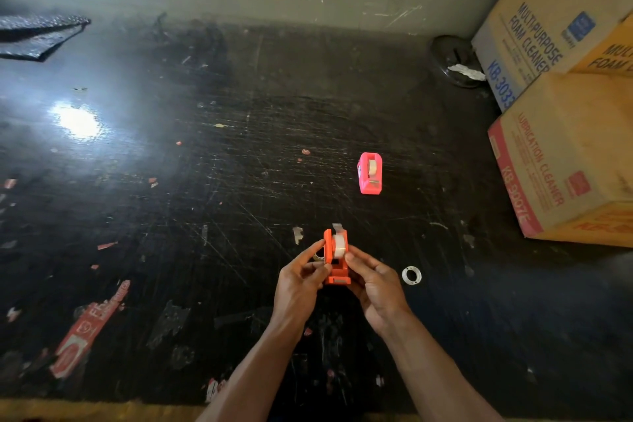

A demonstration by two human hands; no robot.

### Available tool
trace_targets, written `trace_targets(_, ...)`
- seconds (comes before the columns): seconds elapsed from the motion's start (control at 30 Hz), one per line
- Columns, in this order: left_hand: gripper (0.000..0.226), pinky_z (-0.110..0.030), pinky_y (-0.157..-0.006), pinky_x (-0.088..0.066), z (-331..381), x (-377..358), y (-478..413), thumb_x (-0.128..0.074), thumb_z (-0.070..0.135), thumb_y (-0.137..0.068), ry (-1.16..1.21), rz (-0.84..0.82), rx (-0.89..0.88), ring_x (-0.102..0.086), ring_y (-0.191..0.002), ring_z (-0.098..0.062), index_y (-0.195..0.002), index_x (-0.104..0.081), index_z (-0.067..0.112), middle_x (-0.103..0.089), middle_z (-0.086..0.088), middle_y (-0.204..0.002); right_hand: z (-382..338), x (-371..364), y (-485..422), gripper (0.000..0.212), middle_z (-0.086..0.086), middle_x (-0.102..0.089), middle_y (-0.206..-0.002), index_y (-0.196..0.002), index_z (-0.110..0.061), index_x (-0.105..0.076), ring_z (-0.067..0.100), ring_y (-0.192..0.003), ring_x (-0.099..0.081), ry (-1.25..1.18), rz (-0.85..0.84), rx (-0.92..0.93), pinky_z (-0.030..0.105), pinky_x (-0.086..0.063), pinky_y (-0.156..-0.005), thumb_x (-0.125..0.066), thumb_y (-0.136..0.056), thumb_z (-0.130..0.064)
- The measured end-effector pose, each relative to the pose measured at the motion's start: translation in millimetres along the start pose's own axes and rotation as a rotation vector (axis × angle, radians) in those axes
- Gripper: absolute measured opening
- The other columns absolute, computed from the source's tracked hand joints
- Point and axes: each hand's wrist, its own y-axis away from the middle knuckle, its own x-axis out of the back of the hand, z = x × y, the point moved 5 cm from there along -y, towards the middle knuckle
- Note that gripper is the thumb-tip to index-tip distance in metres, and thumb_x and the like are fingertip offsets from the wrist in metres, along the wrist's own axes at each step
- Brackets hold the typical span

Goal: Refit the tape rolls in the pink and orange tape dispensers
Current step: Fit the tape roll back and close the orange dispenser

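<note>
Both hands hold the orange tape dispenser [334, 262] just above the black table, near the front middle. A whitish tape roll [340, 244] sits in its top, with a loose tape end sticking up. My left hand [298, 279] pinches the dispenser's left side; my right hand [373, 281] grips its right side and base. The pink tape dispenser [370, 173] stands alone on the table farther back and to the right, a tape roll [371, 167] seated in it. A small white ring-shaped core [411, 275] lies on the table just right of my right hand.
The scratched black table [205, 181] carries tape scraps and a red label strip [87, 329] at front left. Cardboard boxes [561, 161] are stacked along the right edge. A dark round object [455, 62] sits at the back right, a black sheet [37, 34] at the back left.
</note>
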Motion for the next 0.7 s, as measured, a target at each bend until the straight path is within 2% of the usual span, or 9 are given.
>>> trace_targets(0.07,0.045,-0.024,-0.084,-0.056,0.1,-0.1,2.4,-0.062,0.011,-0.102,-0.013,0.005,-0.015,-0.077,-0.095,-0.007,-0.141,-0.06,0.032,-0.082,0.007,-0.098,0.5,0.7,1.2,0.028,0.014,-0.08,-0.109,-0.121,-0.011,-0.074,0.027,-0.101,-0.078,0.006,-0.004,0.002,0.043,-0.059,-0.09,-0.069,-0.093,-0.008)
trace_targets(0.17,0.043,-0.017,-0.077,-0.058,-1.2,-1.2,4.9,-0.061,0.01,-0.102,-0.023,0.014,-0.023,-0.077,-0.095,-0.005,-0.138,-0.061,0.033,-0.082,0.006,-0.099,1.8,2.0,2.9,0.027,0.012,-0.081,-0.107,-0.12,-0.012,-0.074,0.025,-0.099,-0.078,0.024,-0.004,0.011,0.039,-0.06,-0.085,-0.069,-0.094,-0.008)
trace_targets(0.3,0.043,-0.017,-0.076,-0.058,-7.3,-3.6,6.0,-0.059,0.008,-0.103,-0.035,0.026,-0.021,-0.077,-0.095,-0.003,-0.137,-0.061,0.034,-0.081,0.004,-0.1,8.1,4.0,1.1,0.024,0.011,-0.081,-0.107,-0.116,-0.013,-0.076,0.023,-0.096,-0.079,0.047,0.009,0.011,0.035,-0.06,-0.08,-0.069,-0.094,-0.007)
trace_targets(0.47,0.044,-0.01,-0.07,-0.056,-23.5,-0.5,6.2,-0.06,0.008,-0.102,-0.102,0.038,0.012,-0.076,-0.091,0.002,-0.141,-0.06,0.028,-0.08,0.005,-0.1,25.2,12.7,-5.9,0.028,0.013,-0.08,-0.109,-0.121,-0.011,-0.075,0.026,-0.1,-0.078,0.073,0.039,-0.014,0.044,-0.06,-0.094,-0.07,-0.093,-0.008)
trace_targets(0.57,0.044,-0.017,-0.068,-0.058,-36.4,2.3,6.4,-0.059,0.014,-0.104,-0.242,0.04,0.024,-0.074,-0.087,0.004,-0.145,-0.057,0.03,-0.078,0.01,-0.102,38.1,18.3,-9.3,0.026,0.012,-0.081,-0.107,-0.119,-0.009,-0.075,0.026,-0.1,-0.078,0.105,0.059,-0.013,0.047,-0.058,-0.1,-0.07,-0.094,-0.007)
trace_targets(0.63,0.045,-0.026,-0.075,-0.061,-42.9,3.2,6.0,-0.059,0.015,-0.104,-0.31,0.047,0.018,-0.074,-0.087,0.001,-0.147,-0.055,0.029,-0.076,0.013,-0.099,44.8,19.6,-11.7,0.023,0.009,-0.081,-0.107,-0.114,-0.014,-0.079,0.023,-0.102,-0.078,0.152,0.073,-0.004,0.047,-0.057,-0.1,-0.07,-0.094,-0.008)
trace_targets(0.7,0.045,-0.028,-0.081,-0.062,-49.1,3.9,5.3,-0.059,0.014,-0.104,-0.351,0.056,0.012,-0.074,-0.089,0.0,-0.148,-0.055,0.025,-0.075,0.014,-0.097,50.5,22.0,-14.4,0.021,0.006,-0.081,-0.107,-0.11,-0.019,-0.08,0.02,-0.102,-0.077,0.197,0.094,0.0,0.046,-0.058,-0.1,-0.071,-0.094,-0.01)
